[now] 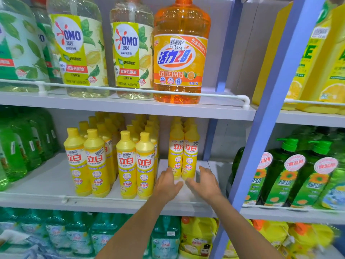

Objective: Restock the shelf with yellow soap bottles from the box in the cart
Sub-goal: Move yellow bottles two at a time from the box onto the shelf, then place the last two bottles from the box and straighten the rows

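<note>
Yellow plastic soap bottles (127,165) stand in tidy double files on the pale grey middle shelf (43,184), red-lettered labels turned outward, presumably so shoppers can read them. The rightmost pair of bottles (183,157) sits further back than its neighbours, leaving bare shelf in front, likely room for more stock. The person's left hand (167,186) and right hand (204,184) flank the base of that pair, fingers loose and spread, grasping nothing. Whether the fingertips touch the bottles cannot be told. The hands seem placed to square the pair up.
</note>
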`<action>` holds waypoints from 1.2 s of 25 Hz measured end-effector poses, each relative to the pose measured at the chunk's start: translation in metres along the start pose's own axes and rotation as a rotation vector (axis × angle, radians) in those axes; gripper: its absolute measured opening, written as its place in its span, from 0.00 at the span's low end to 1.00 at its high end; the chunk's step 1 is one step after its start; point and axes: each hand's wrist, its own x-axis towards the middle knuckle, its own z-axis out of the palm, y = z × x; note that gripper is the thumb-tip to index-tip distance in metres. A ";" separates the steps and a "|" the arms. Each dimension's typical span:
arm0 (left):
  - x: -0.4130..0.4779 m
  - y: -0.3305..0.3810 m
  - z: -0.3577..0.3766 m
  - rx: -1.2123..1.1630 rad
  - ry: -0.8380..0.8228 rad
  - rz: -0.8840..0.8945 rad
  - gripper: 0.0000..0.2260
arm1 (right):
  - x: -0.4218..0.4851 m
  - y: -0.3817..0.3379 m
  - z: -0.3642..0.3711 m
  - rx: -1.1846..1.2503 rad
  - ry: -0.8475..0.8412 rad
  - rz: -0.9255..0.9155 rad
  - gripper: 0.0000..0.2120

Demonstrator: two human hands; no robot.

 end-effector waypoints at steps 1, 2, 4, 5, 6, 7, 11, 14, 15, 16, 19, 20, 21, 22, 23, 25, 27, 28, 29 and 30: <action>-0.011 0.003 -0.007 0.106 -0.051 0.064 0.26 | -0.011 -0.001 -0.007 -0.062 -0.016 -0.024 0.29; -0.023 0.006 -0.015 0.230 -0.089 0.145 0.25 | -0.021 -0.002 -0.012 -0.105 -0.029 -0.049 0.29; -0.056 0.010 -0.036 0.485 -0.106 0.318 0.26 | -0.046 -0.009 -0.021 -0.187 -0.058 -0.090 0.30; -0.073 0.010 -0.046 0.583 -0.096 0.388 0.27 | -0.059 -0.014 -0.024 -0.247 -0.072 -0.102 0.32; -0.091 0.008 -0.056 0.650 -0.081 0.438 0.28 | -0.074 -0.020 -0.024 -0.291 -0.081 -0.111 0.35; -0.108 0.003 -0.066 0.691 -0.065 0.472 0.29 | -0.089 -0.029 -0.022 -0.323 -0.079 -0.117 0.37; -0.176 -0.054 -0.105 0.719 -0.028 0.488 0.31 | -0.158 -0.077 0.009 -0.393 -0.047 -0.172 0.42; -0.226 -0.118 -0.129 0.683 -0.041 0.393 0.32 | -0.205 -0.122 0.056 -0.411 -0.073 -0.237 0.42; -0.242 -0.140 -0.135 0.664 -0.051 0.351 0.32 | -0.219 -0.136 0.075 -0.412 -0.091 -0.253 0.41; -0.259 -0.163 -0.139 0.645 -0.070 0.306 0.31 | -0.232 -0.148 0.097 -0.406 -0.116 -0.270 0.41; -0.307 -0.229 -0.139 0.649 -0.178 0.133 0.31 | -0.272 -0.172 0.162 -0.404 -0.176 -0.310 0.40; -0.320 -0.249 -0.133 0.636 -0.214 0.082 0.31 | -0.283 -0.174 0.183 -0.396 -0.203 -0.313 0.40; -0.335 -0.268 -0.126 0.615 -0.248 0.038 0.31 | -0.294 -0.174 0.203 -0.393 -0.240 -0.313 0.39; -0.346 -0.283 -0.119 0.599 -0.279 0.007 0.32 | -0.302 -0.173 0.221 -0.393 -0.278 -0.306 0.39; -0.358 -0.298 -0.109 0.590 -0.319 -0.020 0.32 | -0.311 -0.168 0.240 -0.396 -0.331 -0.284 0.39; -0.375 -0.323 -0.085 0.571 -0.392 -0.070 0.33 | -0.326 -0.152 0.274 -0.389 -0.417 -0.249 0.38; -0.388 -0.343 -0.061 0.551 -0.476 -0.122 0.33 | -0.338 -0.131 0.305 -0.391 -0.503 -0.201 0.38; -0.390 -0.353 -0.047 0.530 -0.508 -0.142 0.33 | -0.340 -0.121 0.320 -0.400 -0.551 -0.177 0.38; -0.389 -0.363 -0.032 0.507 -0.542 -0.175 0.32 | -0.340 -0.109 0.337 -0.405 -0.607 -0.146 0.37; -0.389 -0.373 -0.019 0.489 -0.563 -0.199 0.31 | -0.341 -0.097 0.352 -0.408 -0.649 -0.124 0.36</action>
